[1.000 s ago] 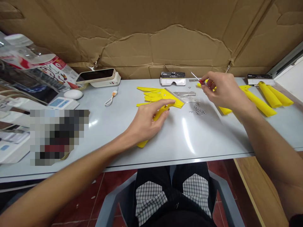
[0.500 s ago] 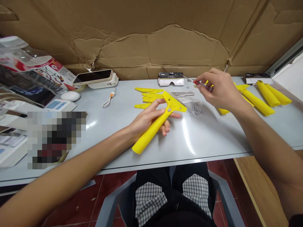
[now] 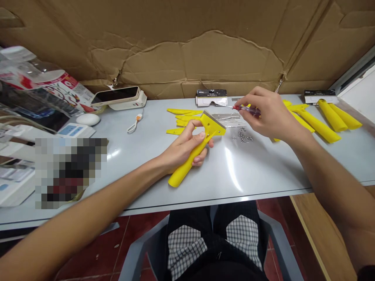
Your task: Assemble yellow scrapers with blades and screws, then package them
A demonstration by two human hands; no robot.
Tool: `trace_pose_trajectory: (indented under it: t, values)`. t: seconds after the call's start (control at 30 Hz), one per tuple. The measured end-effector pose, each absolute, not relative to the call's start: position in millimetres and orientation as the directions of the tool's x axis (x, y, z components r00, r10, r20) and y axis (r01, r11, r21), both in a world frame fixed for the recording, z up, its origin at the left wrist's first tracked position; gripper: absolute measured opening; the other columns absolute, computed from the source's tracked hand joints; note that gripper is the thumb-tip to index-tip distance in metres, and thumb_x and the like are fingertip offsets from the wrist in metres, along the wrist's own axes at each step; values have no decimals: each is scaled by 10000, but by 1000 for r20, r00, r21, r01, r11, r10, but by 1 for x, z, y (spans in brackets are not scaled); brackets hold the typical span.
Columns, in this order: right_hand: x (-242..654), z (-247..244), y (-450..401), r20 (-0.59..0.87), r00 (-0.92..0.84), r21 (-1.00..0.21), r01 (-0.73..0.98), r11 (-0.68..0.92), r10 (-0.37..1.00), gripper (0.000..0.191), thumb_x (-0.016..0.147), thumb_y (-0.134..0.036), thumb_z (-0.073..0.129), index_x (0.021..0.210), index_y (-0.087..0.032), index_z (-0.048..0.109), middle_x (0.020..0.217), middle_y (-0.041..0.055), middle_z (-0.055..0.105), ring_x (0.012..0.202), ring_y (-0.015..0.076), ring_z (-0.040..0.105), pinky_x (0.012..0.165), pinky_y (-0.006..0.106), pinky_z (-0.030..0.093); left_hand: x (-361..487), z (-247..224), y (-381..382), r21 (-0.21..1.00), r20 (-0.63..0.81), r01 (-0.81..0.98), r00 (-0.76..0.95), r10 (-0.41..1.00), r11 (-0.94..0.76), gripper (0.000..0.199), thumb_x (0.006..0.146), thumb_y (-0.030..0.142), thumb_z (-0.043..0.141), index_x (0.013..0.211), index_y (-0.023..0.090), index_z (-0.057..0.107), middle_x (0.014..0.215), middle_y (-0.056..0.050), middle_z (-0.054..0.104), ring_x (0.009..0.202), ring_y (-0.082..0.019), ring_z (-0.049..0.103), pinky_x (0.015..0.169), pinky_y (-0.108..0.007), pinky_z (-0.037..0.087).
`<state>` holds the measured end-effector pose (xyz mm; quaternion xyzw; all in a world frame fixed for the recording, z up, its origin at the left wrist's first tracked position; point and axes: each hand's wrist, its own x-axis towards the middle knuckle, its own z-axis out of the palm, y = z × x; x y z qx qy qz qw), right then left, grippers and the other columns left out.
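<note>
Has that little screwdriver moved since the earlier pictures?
Yes, leftward and lower in view: the screwdriver tip began right of the black-and-white package and now overlaps its lower part.

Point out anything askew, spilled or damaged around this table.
The cardboard behind the table looks damaged: creased and buckled. Small metal parts lie in a loose heap, with strays beside it, perhaps spilled.

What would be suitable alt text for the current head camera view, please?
A left hand grips a yellow scraper while a right hand holds a screwdriver above a pale table. Small screws, metal blades and more yellow parts lie around them, with cardboard behind.
</note>
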<state>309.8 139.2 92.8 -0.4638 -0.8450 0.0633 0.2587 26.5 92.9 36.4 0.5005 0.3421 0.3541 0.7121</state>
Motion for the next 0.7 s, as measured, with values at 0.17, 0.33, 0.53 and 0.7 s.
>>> trace_pose_trajectory:
  t: [0.17, 0.33, 0.53, 0.7]
  values:
    - [309, 93, 137, 352, -415, -370, 762, 532, 839, 313, 1083, -374, 529, 1239, -332, 797, 1307, 122, 683, 968, 298, 674, 949, 552, 571, 28, 33, 95, 987, -111, -65, 402, 909, 149, 433, 1032, 383, 735, 1212, 299, 350, 1119, -54, 790, 484, -79, 625, 427, -235, 467]
    - [307, 94, 135, 371, -421, -367, 752, 547, 828, 311, 1079, -368, 526, 1228, -337, 797, 1278, 120, 681, 956, 293, 675, 926, 534, 591, 29, 29, 97, 987, -111, -63, 394, 912, 147, 418, 1048, 376, 717, 1224, 277, 351, 1213, -129, 804, 702, -200, 815, 586, -333, 641]
    - [305, 96, 132, 372, -452, -369, 729, 577, 810, 323, 1091, -420, 523, 1236, -364, 806, 1269, 116, 677, 979, 302, 679, 918, 538, 594, 28, 30, 96, 986, -107, -73, 419, 902, 151, 325, 1103, 342, 631, 1216, 272, 334, 1129, -117, 835, 822, -234, 848, 741, -390, 684]
    - [305, 96, 133, 364, -518, -350, 694, 629, 774, 319, 1082, -398, 539, 1236, -353, 815, 1213, 105, 686, 983, 292, 682, 898, 501, 591, 25, 31, 96, 988, -80, -70, 520, 850, 136, 311, 1111, 406, 602, 1218, 274, 341, 1157, -124, 841, 664, -201, 804, 530, -309, 615]
